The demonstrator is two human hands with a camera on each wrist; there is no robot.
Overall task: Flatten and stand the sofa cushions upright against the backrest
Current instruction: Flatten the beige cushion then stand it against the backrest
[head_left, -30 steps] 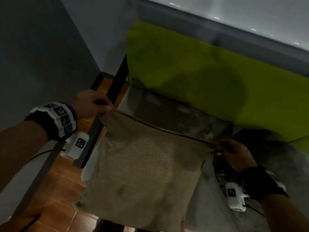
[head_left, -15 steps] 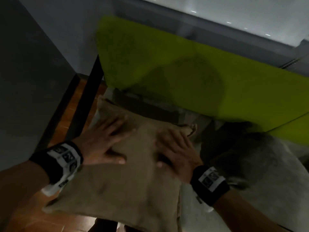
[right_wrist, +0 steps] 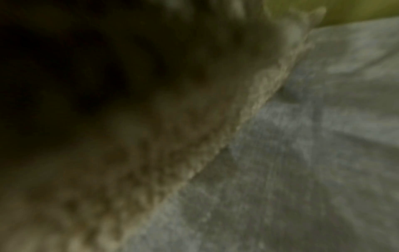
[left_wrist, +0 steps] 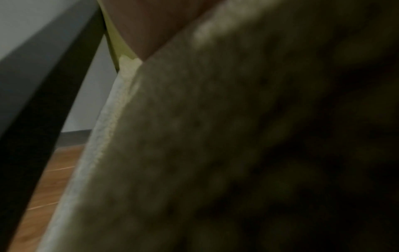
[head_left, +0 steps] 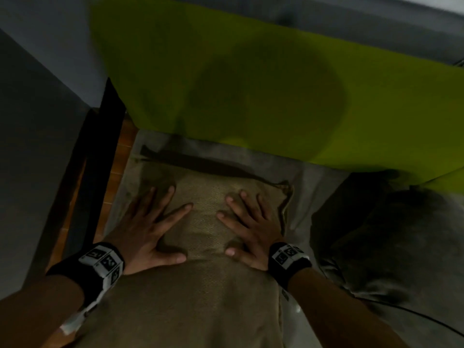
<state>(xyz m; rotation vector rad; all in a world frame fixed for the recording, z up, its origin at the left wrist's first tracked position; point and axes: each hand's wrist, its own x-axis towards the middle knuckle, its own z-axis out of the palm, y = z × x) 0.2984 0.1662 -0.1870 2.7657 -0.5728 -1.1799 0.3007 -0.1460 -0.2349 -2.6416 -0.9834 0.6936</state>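
Observation:
A tan woven cushion [head_left: 203, 292] lies flat on the grey sofa seat [head_left: 306, 187], its far edge near the lime-green backrest [head_left: 251, 79]. My left hand [head_left: 148, 227] presses on its left half with fingers spread flat. Pressing the right half the same way is my right hand [head_left: 247, 227], with straight fingers. Both wrist views are dark and blurred: the left shows the cushion's weave [left_wrist: 194, 136], the right shows its corded edge [right_wrist: 248, 110] against the grey seat cloth [right_wrist: 313, 136].
A dark grey rumpled cushion or cloth [head_left: 376, 234] lies on the seat to the right. A black frame bar [head_left: 100, 159] runs along the sofa's left side, with wooden floor [head_left: 118, 167] and a grey wall [head_left: 37, 109] beyond.
A second ago both hands held the cushion up by its top corners. It now lies flat on the seat, and both palms press down on it, further toward the backrest.

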